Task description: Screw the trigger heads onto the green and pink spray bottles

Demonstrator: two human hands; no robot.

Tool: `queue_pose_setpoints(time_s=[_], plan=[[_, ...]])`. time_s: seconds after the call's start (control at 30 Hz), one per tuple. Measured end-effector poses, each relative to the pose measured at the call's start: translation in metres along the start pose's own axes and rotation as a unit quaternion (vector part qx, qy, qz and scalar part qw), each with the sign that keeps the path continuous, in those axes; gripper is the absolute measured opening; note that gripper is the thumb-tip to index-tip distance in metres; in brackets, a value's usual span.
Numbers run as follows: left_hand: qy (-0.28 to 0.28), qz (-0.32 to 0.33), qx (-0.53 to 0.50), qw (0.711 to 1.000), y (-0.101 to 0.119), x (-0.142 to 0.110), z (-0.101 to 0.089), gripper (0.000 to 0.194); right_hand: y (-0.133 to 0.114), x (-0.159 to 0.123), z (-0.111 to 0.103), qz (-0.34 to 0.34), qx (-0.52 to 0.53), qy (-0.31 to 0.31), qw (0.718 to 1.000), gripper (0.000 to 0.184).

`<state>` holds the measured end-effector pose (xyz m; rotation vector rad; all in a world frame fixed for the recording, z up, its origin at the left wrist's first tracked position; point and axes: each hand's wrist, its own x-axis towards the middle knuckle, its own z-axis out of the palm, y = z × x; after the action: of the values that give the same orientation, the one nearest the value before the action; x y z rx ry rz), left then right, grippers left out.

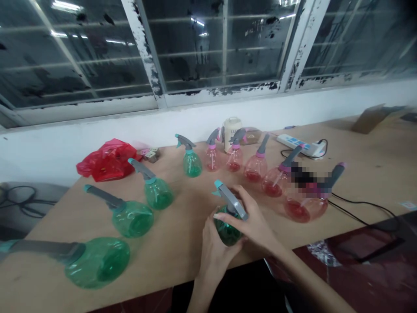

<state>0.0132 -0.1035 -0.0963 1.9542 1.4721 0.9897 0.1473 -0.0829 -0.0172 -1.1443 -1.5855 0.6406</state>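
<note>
Near the table's front edge, both my hands are closed around a green spray bottle with a grey trigger head and turquoise nozzle. My left hand wraps the round body from the left and below. Around the neck, just under the spray head, my right hand has its thumb and fingers closed. The bottle leans slightly, its nozzle facing away to the left. Parts of the body and neck are hidden by my fingers.
Several green spray bottles stand to the left and several pink ones to the right on the wooden table. Behind are a red plastic bag, a cream canister, a white power strip and a cardboard piece.
</note>
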Motion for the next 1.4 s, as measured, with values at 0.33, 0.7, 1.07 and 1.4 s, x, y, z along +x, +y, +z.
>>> queue_pose_setpoints(time_s=[0.33, 0.7, 1.07, 1.4], plan=[[0.006, -0.055, -0.110, 0.992, 0.002, 0.001, -0.001, 0.083, -0.004, 0.017, 0.009, -0.050, 0.071, -0.034, 0.996, 0.033], [0.005, -0.086, -0.142, 0.986, -0.001, 0.002, 0.003, 0.085, -0.003, 0.018, 0.018, -0.052, 0.048, 0.030, 0.997, 0.014], [-0.016, -0.076, -0.108, 0.991, -0.002, -0.002, 0.000, 0.087, -0.003, 0.016, 0.015, -0.068, 0.063, 0.003, 0.996, 0.014], [-0.043, -0.039, 0.027, 0.998, -0.021, -0.013, -0.039, 0.102, 0.000, 0.014, 0.017, -0.053, 0.043, 0.018, 0.998, 0.021]])
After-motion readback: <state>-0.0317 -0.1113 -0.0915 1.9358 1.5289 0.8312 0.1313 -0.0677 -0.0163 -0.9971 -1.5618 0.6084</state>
